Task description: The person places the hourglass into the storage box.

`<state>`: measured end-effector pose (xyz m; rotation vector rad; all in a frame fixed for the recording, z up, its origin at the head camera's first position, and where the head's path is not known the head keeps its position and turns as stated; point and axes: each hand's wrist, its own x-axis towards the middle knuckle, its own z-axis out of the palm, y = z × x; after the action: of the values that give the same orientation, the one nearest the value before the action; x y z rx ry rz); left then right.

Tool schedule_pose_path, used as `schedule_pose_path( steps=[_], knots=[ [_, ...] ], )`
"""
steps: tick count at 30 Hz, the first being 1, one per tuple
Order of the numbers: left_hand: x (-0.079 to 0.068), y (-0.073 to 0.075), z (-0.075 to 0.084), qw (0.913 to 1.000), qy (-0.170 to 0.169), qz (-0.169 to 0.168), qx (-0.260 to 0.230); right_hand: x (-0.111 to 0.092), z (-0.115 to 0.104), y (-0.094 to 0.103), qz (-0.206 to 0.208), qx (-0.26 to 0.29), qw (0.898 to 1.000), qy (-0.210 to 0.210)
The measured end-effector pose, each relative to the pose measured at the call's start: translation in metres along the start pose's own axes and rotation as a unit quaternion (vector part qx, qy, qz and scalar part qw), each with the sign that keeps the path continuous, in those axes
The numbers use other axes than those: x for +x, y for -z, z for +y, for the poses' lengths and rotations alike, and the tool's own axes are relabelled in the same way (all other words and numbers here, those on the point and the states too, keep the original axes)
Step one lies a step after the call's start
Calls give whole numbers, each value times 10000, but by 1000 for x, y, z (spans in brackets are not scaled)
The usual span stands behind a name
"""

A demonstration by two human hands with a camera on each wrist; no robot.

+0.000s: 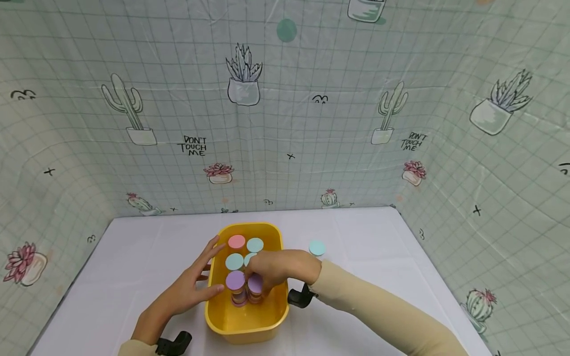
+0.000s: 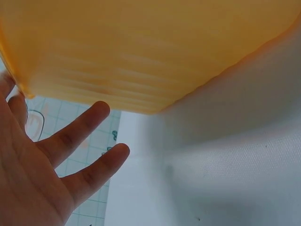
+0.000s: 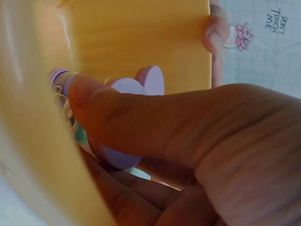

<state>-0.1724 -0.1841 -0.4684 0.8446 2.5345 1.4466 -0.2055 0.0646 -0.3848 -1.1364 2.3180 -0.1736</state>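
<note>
A yellow plastic bin point(image 1: 245, 321) stands on the table, holding several small round containers with coloured lids. Down inside it, my right hand point(image 1: 278, 267) grips a clear container with a purple lid point(image 1: 255, 284) between thumb and fingers; the thumb point(image 3: 122, 117) lies along its side in the right wrist view. Left of this is another purple-lidded container point(image 1: 235, 281). Farther back are a pink lid point(image 1: 237, 242) and light blue lids point(image 1: 234, 261), one partly hidden by my right hand. My left hand point(image 1: 189, 291) rests at the bin's left rim, its fingers spread and fairly straight.
A light blue lid point(image 1: 317, 247) shows on the white table point(image 1: 356, 232), right of the bin and behind my right forearm. A cloth with printed cacti point(image 1: 289, 123) surrounds the table at the back and sides.
</note>
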Motion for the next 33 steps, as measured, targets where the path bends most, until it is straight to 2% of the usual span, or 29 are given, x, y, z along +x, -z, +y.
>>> schedule_pose_path(
  steps=[10, 17, 24, 33],
  knots=[
    [0, 1, 1, 10000, -59, -19, -13, 1, -3, -2, 122, -113, 9998, -107],
    [-1, 0, 0, 10000, 26, -17, 8, -4, 1, -4, 274, 192, 9993, 145],
    [0, 1, 1, 9999, -90, 31, 38, -7, 2, -2, 601, 34, 9974, 394],
    [0, -1, 0, 10000, -79, 18, 24, -7, -1, -8, 295, 148, 9994, 53]
  ],
)
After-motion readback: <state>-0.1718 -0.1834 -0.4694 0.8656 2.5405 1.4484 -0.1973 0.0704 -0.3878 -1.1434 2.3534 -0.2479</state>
